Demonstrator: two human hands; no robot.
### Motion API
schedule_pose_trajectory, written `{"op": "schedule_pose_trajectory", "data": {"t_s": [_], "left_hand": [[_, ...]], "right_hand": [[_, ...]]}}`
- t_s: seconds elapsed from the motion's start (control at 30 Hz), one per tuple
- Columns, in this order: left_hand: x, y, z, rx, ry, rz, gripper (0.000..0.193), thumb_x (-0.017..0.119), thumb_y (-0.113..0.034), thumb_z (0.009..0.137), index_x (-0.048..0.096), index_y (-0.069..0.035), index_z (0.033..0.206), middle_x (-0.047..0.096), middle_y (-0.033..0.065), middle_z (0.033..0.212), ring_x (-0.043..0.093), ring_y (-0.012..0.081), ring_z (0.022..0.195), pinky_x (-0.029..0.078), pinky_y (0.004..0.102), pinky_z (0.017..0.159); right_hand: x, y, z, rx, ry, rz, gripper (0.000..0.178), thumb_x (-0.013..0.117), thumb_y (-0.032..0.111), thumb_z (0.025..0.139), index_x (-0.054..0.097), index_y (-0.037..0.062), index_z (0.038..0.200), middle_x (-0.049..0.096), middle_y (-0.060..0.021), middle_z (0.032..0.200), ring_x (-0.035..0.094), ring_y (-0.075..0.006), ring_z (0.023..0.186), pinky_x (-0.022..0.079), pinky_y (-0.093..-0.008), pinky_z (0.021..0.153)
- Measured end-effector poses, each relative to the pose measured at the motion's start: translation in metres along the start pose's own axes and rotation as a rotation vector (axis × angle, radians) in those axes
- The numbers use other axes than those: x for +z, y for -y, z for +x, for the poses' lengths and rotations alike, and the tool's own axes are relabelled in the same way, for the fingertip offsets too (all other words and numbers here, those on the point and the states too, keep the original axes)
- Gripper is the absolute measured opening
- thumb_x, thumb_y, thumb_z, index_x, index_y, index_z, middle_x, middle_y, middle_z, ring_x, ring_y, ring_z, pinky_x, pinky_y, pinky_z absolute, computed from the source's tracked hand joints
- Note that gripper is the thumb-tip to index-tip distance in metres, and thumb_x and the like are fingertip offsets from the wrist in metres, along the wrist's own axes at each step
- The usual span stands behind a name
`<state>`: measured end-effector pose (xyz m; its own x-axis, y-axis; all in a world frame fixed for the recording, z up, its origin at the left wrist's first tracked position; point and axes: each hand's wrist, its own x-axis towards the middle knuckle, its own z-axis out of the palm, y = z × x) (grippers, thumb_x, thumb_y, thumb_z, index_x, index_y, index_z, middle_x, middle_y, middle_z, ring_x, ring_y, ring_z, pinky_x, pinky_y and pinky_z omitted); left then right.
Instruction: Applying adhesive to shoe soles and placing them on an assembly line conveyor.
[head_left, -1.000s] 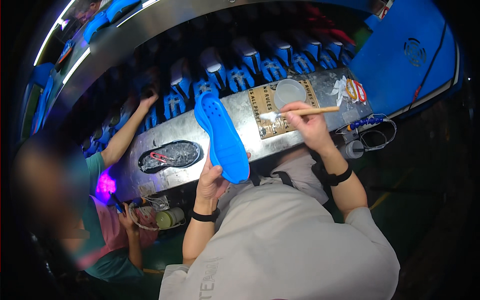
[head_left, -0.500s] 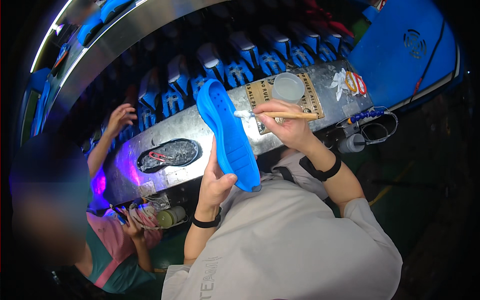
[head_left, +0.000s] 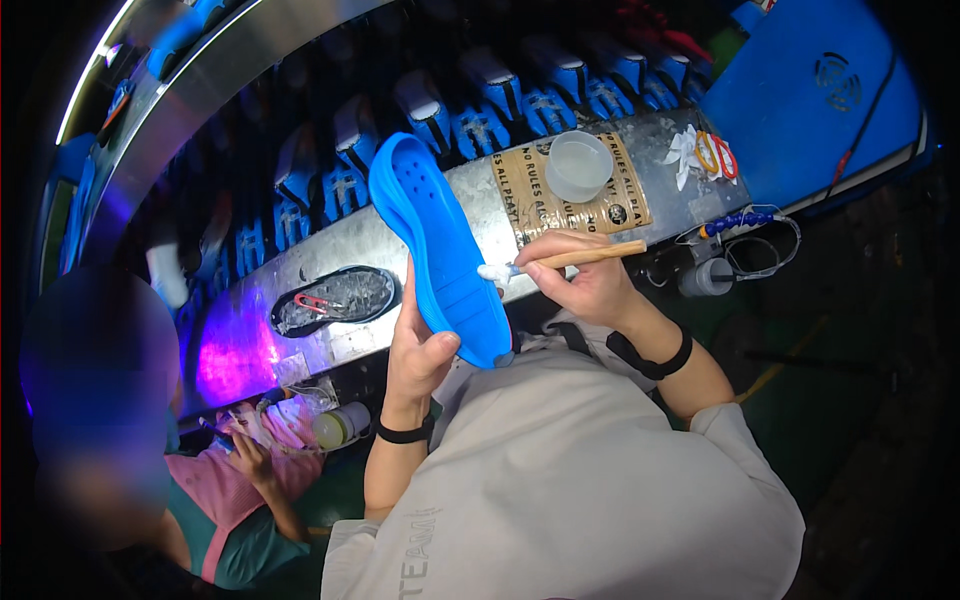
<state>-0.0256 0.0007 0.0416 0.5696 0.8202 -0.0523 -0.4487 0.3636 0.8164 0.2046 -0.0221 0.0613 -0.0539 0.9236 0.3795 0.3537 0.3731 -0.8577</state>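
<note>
A blue shoe sole [head_left: 440,240] is held tilted over the bench edge, its hollow inner side facing up. My left hand [head_left: 420,350] is closed round its near part, thumb on the rim and fingers hidden behind. In my right hand [head_left: 585,280] is a brush [head_left: 590,256] with a wooden handle, pinched near the bristles. Its white bristle tip touches the sole's right inner edge, about midway along. Beyond my right hand a translucent tub [head_left: 579,167] stands on a printed brown cardboard piece [head_left: 525,195].
On the metal bench [head_left: 440,290] a dark sole-shaped tray [head_left: 335,300] holds a red item. Scissors with orange and red handles [head_left: 716,156] lie at the right. Blue-and-white shoe parts [head_left: 423,108] line the conveyor behind. A co-worker [head_left: 240,500] sits at my left; a blue machine [head_left: 815,95] stands far right.
The brush has moved from the upper right edge of the sole nearer to me along that edge. The sole has shifted slightly left and away. The co-worker's raised hand has left its earlier place.
</note>
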Motion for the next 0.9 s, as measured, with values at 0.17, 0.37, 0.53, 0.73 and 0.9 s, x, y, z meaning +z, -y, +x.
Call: {"op": "schedule_pose_trajectory", "data": {"t_s": [0.17, 0.37, 0.53, 0.73, 0.9], "left_hand": [[-0.008, -0.001, 0.002, 0.098, -0.029, 0.077, 0.116, 0.082, -0.034, 0.072, 0.008, -0.005, 0.157, 0.049, 0.0179, 0.136, 0.058, 0.0322, 0.119, 0.051, 0.0443, 0.1], [-0.007, -0.002, 0.003, 0.105, 0.003, 0.081, 0.12, 0.084, -0.032, 0.07, 0.007, -0.007, 0.158, 0.049, 0.0187, 0.137, 0.059, 0.0344, 0.118, 0.05, 0.0458, 0.1], [-0.005, -0.001, 0.002, 0.126, -0.011, 0.068, 0.12, 0.085, -0.029, 0.07, 0.007, -0.008, 0.158, 0.047, 0.0193, 0.14, 0.058, 0.0348, 0.12, 0.049, 0.0465, 0.102], [-0.004, -0.003, 0.003, 0.18, -0.045, 0.101, 0.122, 0.087, -0.03, 0.069, 0.006, -0.008, 0.158, 0.047, 0.0194, 0.14, 0.057, 0.0358, 0.122, 0.049, 0.047, 0.102], [-0.004, -0.004, 0.004, 0.163, -0.016, 0.099, 0.122, 0.087, -0.033, 0.068, 0.008, -0.008, 0.158, 0.048, 0.0198, 0.138, 0.057, 0.0363, 0.121, 0.05, 0.047, 0.1]], "right_hand": [[0.0, 0.012, -0.008, 0.034, 0.063, -0.002, 0.004, 0.066, 0.007, 0.086, 0.068, 0.0044, 0.087, 0.064, -0.0035, 0.076, 0.052, -0.0116, 0.06, 0.041, -0.0268, 0.055], [0.0, 0.017, -0.014, 0.063, 0.094, 0.05, 0.003, 0.067, 0.007, 0.086, 0.068, 0.0048, 0.087, 0.062, -0.0009, 0.076, 0.046, -0.0083, 0.057, 0.038, -0.0252, 0.052], [-0.006, 0.018, -0.016, 0.087, 0.048, 0.095, 0.006, 0.066, 0.006, 0.087, 0.069, 0.0032, 0.092, 0.065, -0.0034, 0.081, 0.055, -0.0101, 0.067, 0.044, -0.0258, 0.061], [-0.006, 0.019, -0.008, 0.049, -0.035, 0.155, 0.008, 0.065, 0.005, 0.089, 0.07, 0.0016, 0.094, 0.068, -0.0057, 0.085, 0.062, -0.0144, 0.077, 0.049, -0.0282, 0.069], [-0.008, 0.023, -0.011, 0.053, 0.111, 0.0, 0.007, 0.064, 0.006, 0.09, 0.069, 0.003, 0.093, 0.068, -0.0043, 0.086, 0.061, -0.0148, 0.075, 0.049, -0.0286, 0.069]]}}
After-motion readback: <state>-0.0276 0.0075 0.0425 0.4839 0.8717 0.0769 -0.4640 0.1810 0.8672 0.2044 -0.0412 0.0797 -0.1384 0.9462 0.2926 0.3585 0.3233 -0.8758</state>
